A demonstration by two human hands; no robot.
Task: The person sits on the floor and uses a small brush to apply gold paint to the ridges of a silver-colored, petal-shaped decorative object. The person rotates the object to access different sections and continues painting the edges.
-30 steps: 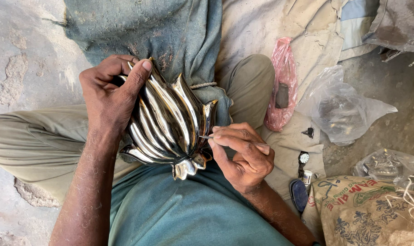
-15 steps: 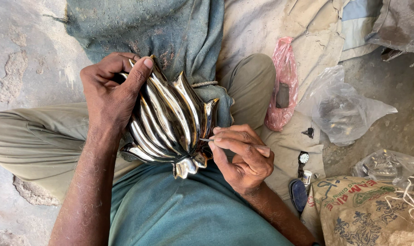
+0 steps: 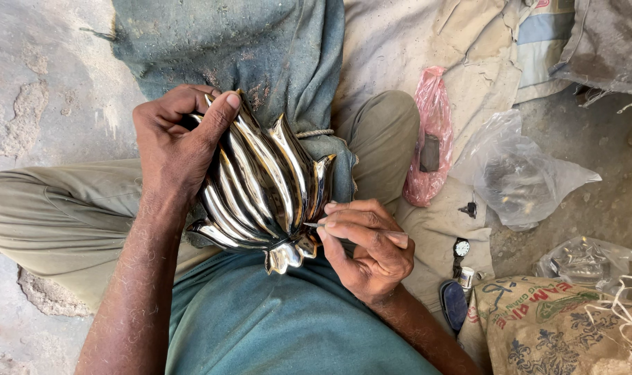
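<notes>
At the centre of the frame, the left hand (image 3: 173, 149) clamps the shiny ribbed metal leaf (image 3: 264, 187) steady on the lap so the right hand (image 3: 364, 250), pinching a thin tool (image 3: 314, 225), can work its lower edge.

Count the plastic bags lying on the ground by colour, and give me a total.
Pink plastic bag: 1
Clear plastic bags: 2, a large crumpled one and a smaller one further right
Total: 3
</notes>
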